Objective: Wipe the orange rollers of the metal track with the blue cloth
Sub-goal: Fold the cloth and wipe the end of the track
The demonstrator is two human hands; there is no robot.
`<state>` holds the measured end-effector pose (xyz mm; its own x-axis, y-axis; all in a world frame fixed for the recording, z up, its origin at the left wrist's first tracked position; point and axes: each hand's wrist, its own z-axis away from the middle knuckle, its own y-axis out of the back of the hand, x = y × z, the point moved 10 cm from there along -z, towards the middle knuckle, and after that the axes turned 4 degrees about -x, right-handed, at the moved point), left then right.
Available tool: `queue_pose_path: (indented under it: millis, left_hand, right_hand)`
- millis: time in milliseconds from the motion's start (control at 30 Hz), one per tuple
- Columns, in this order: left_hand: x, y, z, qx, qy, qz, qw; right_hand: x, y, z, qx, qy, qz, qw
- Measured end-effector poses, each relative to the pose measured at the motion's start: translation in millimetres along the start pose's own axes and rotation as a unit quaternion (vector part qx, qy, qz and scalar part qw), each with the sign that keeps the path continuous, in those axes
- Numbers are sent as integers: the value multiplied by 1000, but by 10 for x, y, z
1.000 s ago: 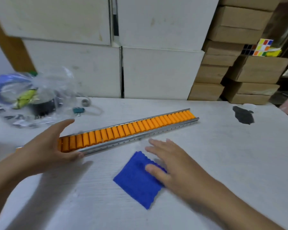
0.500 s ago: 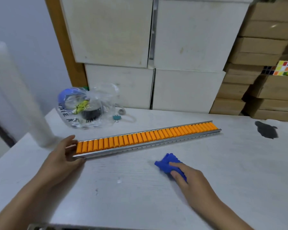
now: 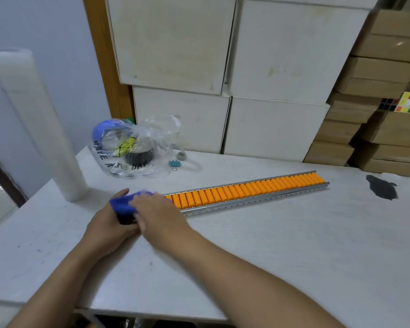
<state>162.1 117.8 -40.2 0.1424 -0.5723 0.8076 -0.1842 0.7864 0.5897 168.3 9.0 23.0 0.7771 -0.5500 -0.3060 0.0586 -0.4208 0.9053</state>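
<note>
**A:** What stands at the table's (image 3: 294, 256) left edge?

**B:** A white roll of film (image 3: 33, 119), upright. Right of it, near the back edge, lies a clear plastic bag (image 3: 133, 147) with a small binder clip (image 3: 175, 164) beside it.

**A:** And the hands?

**B:** The left hand (image 3: 107, 223) reaches in from the near edge and curls round the near-left end of the metal track (image 3: 253, 201). The right hand (image 3: 159, 214) crosses over beside it, knuckles up, fingers bent down onto the blue cloth (image 3: 123, 204), bunched over that same end. Blur hides the exact grip.

**A:** How does the track lie?

**B:** Flat, its long axis running from the hands toward the far right, orange rollers (image 3: 246, 190) facing up. Further right is a dark patch (image 3: 381, 189) on the table.
</note>
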Motion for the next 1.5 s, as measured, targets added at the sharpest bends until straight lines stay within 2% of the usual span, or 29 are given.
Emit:
queue_pose_path:
  millis: [67, 200, 400, 600, 667, 767, 867, 967, 1033, 1133, 1200, 1300, 1400, 1500]
  left_hand:
    - [8, 13, 20, 4, 7, 14, 1000]
    - [34, -25, 37, -4, 11, 6, 1000]
    - [94, -27, 41, 2, -11, -31, 999]
    - [126, -12, 58, 2, -17, -27, 1000]
    - [136, -21, 59, 1, -19, -26, 999]
    - [122, -14, 51, 3, -23, -26, 999]
    - [131, -9, 62, 7, -24, -38, 999]
    - [130, -11, 79, 14, -19, -47, 999]
    - [129, -8, 76, 20, -20, -60, 998]
    - [132, -4, 72, 32, -16, -71, 997]
    - [117, 4, 73, 36, -12, -74, 997]
    - [116, 11, 91, 36, -9, -77, 996]
    - [128, 16, 94, 38, -10, -76, 996]
    - [142, 15, 94, 38, -12, -77, 996]
  right_hand:
    - [4, -170, 31, -32, 15, 41, 999]
    - [393, 2, 216, -12, -49, 13, 999]
    - [1275, 406, 663, -2, -134, 18, 991]
    - [2314, 861, 1201, 53, -252, -3, 966]
    - [2697, 1036, 1406, 91, -307, -14, 947]
    - [3214, 1324, 1777, 150, -410, 5, 899]
    - [3609, 1623, 2042, 173, -486, 84, 853]
    - [3850, 1929, 2247, 222, -582, 65, 779]
    - [3759, 2045, 2195, 280, -588, 36, 758]
    - [3157, 1906, 1737, 361, -475, -72, 799]
    - [2668, 1668, 1399, 358, -399, -122, 835]
    - [2089, 1425, 1075, 352, -314, -161, 867]
    - [1962, 1279, 966, 324, -294, -187, 880]
    - [2272, 1269, 1203, 293, -336, -119, 887]
